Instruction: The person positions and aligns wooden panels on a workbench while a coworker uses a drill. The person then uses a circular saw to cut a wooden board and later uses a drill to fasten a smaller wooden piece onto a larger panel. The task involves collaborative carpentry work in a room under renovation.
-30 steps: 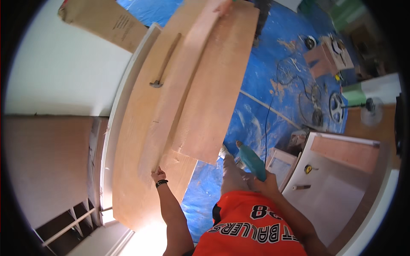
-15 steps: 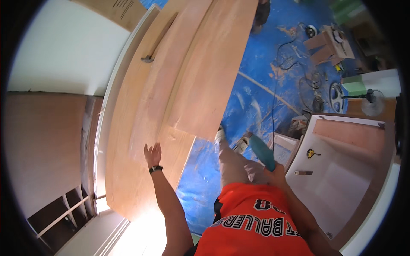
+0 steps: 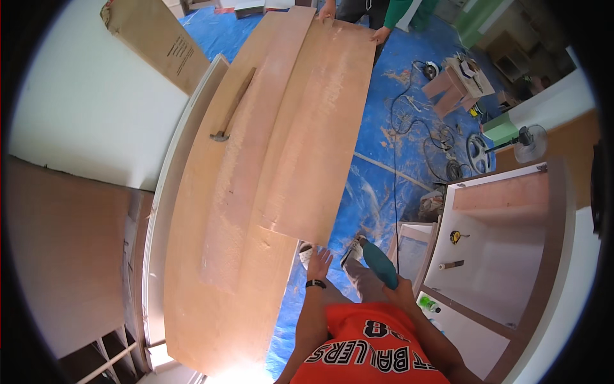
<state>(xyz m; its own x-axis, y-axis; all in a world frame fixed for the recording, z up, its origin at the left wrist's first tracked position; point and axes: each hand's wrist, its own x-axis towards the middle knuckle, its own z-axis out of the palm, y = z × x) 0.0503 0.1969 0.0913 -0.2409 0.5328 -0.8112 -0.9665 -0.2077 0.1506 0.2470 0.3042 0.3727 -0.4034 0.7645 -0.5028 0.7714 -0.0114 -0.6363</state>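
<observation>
My left hand (image 3: pixel 318 262), with a dark wristband, has its fingers stretched out by the near right corner of a thin wooden panel (image 3: pixel 313 147); whether it touches cannot be told. In my right hand (image 3: pixel 401 293) is an elongated teal tool (image 3: pixel 380 264), seemingly a corded power tool, held low beside my body. The panel lies on a larger pale wooden board (image 3: pixel 249 320). Along its left side runs a narrow strip of wood (image 3: pixel 233 205). A hammer (image 3: pixel 220 136) rests on the board farther left.
A co-worker's hands (image 3: pixel 381 36) hold the panel's far end. A black cord (image 3: pixel 395 185) crosses the blue floor sheet (image 3: pixel 377 211). On the right are a cabinet (image 3: pixel 492 256) with a tape measure (image 3: pixel 455 237), a fan (image 3: pixel 529 142) and a small wooden stool (image 3: pixel 457 83).
My left hand has moved right, from over the board to the panel's near corner. The view has shifted, bringing the co-worker's hands into sight. The teal tool remains in my right hand.
</observation>
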